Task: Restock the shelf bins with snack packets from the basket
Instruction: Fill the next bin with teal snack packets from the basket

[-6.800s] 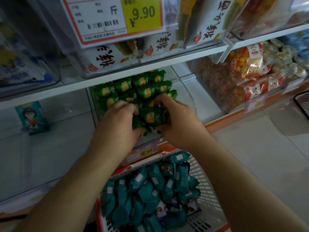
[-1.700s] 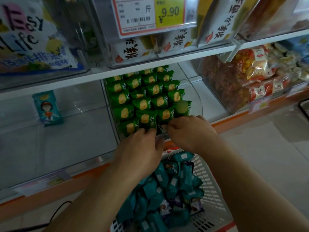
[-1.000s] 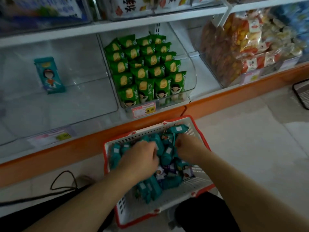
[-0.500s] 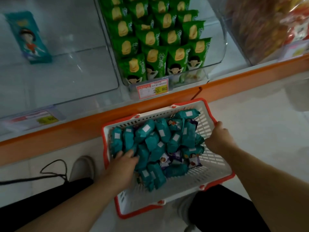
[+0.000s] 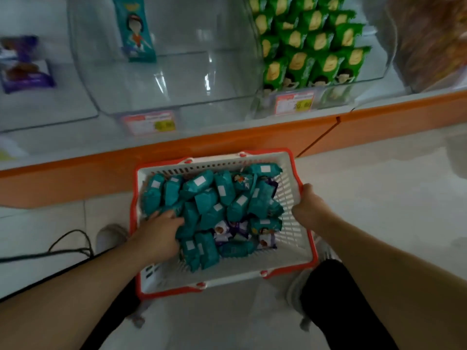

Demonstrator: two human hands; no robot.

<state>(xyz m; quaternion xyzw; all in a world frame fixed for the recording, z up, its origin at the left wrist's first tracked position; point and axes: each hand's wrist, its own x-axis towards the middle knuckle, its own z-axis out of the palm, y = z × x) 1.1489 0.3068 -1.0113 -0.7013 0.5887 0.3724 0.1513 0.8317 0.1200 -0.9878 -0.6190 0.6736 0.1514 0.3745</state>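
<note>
A white basket with a red rim (image 5: 290,258) sits on the floor below the shelf, heaped with several teal snack packets (image 5: 212,200) and a few purple ones (image 5: 227,229). My left hand (image 5: 158,233) is inside the basket at its left side, fingers resting on the teal packets; whether it holds one is hidden. My right hand (image 5: 309,209) grips the basket's right rim. Above, a clear bin (image 5: 177,79) holds a single teal packet (image 5: 135,31). The bin to its right is filled with rows of green packets (image 5: 310,46).
The orange shelf base (image 5: 227,137) runs across in front of the basket. A purple packet (image 5: 22,64) lies in the far-left bin. Orange snack bags (image 5: 434,41) fill the right bin. A black cable (image 5: 68,245) and my shoes (image 5: 110,238) are on the pale floor.
My hands left the green packets' bin and dropped into the basket. Then my right hand moved out to the basket's right rim, and the view shifted left toward the nearly bare bin.
</note>
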